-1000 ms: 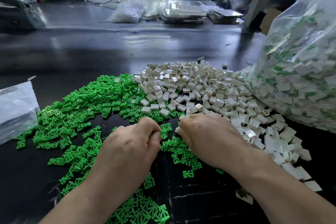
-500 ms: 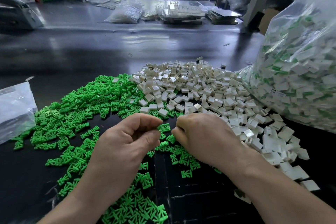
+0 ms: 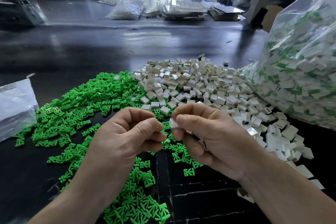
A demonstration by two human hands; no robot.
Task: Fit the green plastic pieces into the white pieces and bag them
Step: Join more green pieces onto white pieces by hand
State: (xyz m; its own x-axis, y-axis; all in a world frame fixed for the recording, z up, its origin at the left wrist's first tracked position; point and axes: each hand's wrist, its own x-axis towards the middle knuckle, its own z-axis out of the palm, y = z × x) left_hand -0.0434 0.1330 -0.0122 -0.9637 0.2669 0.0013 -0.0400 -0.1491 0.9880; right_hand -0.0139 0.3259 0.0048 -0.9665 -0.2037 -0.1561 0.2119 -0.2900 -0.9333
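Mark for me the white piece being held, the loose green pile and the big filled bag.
white piece [image 3: 173, 123], head view: its exposed left corner.
green pile [image 3: 91, 96], head view: middle of the heap.
big bag [image 3: 300, 71], head view: its clear plastic side.

Left hand [image 3: 127, 132] pinched a green piece [image 3: 160, 127]; right hand [image 3: 205, 132] pinched a white piece [image 3: 173, 123]. Hands nearly touched above green pile [image 3: 81, 100], beside white pile [image 3: 200, 82].
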